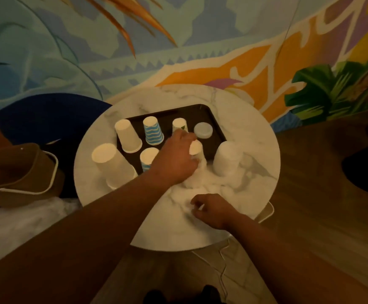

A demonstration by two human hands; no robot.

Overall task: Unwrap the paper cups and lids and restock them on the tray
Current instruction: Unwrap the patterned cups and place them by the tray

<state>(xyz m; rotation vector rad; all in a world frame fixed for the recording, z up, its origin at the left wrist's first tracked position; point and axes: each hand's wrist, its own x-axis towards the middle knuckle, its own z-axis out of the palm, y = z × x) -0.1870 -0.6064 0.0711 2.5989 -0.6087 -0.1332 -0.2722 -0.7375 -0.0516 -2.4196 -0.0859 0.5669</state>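
A dark tray [213,116] lies on the round marble table [255,132]. Upside-down paper cups stand on it: a white stack [127,136], a blue-striped cup [153,130], a small leaf-print cup [179,125] and a second striped cup [148,157]. A translucent lid [203,130] rests at the tray's right end. My left hand [175,156] grips a small white cup stack [196,150] at the tray's front edge, still in clear wrap. My right hand [209,210] pinches the crumpled plastic wrap [200,183] on the table. A wrapped lid stack [227,157] stands to the right.
A tall white cup stack [110,163] stands on the table left of the tray. A brown bag [23,172] with white cord sits at the left, with a blue round seat [47,119] behind it. More plastic lies on the floor at lower left. A painted wall rises behind.
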